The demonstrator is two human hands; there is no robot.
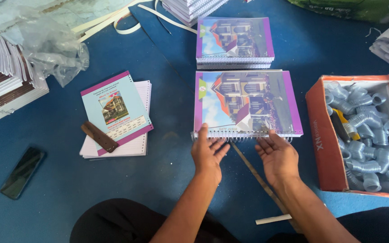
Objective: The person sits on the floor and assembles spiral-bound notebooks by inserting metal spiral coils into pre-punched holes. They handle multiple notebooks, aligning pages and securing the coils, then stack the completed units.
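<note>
Down on the blue floor (59,189), two open hands, left hand (207,154) and right hand (276,155), each grip released, touch the wire spiral (239,137) of one purple-covered notebook (246,103), beside one orange box (320,139) of coils.

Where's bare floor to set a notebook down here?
Bare blue floor between the phone and the left hand, below the loose notebook. A narrower strip between the held notebook and coil box. Crowded: top-left stacks, top-centre pile.
</note>
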